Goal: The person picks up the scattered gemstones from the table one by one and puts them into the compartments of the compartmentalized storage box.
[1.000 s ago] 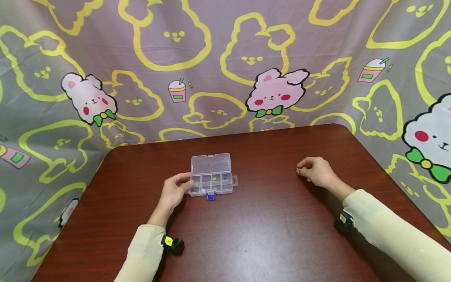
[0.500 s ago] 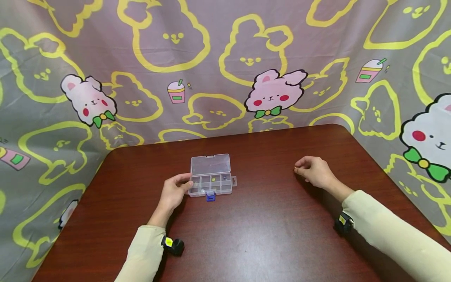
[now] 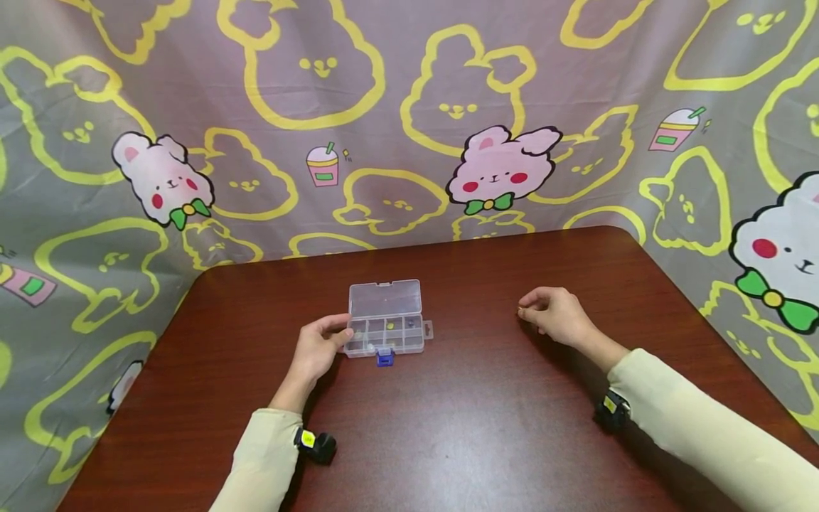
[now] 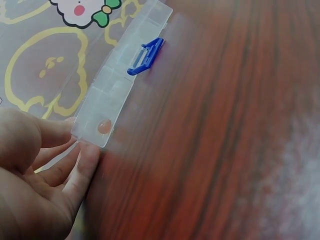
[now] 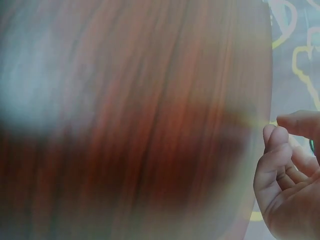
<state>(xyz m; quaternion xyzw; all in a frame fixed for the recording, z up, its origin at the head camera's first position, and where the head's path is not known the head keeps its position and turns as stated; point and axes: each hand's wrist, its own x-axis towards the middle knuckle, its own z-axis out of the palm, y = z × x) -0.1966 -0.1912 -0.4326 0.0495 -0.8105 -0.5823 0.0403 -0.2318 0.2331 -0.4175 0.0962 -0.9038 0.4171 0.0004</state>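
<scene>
At the left of the table, a clear plastic compartment box lies with its lid raised at the back and a blue latch at the front. My left hand grips the box's left end between thumb and fingers. Small pieces sit in some compartments, among them a yellow one and a dark one. Through the box wall, the left wrist view shows a round orange piece. Over the table's right side, my right hand pinches a tiny yellowish piece, mostly hidden by the fingertips.
The dark red-brown wooden table reaches back to a cloth backdrop printed with yellow outlines and rabbits. A hanging tab juts from the box's right end. Each wrist carries a small black camera.
My right hand, still pinching the tiny piece, has moved a little left toward the box. The left hand and the box have stayed in place.
</scene>
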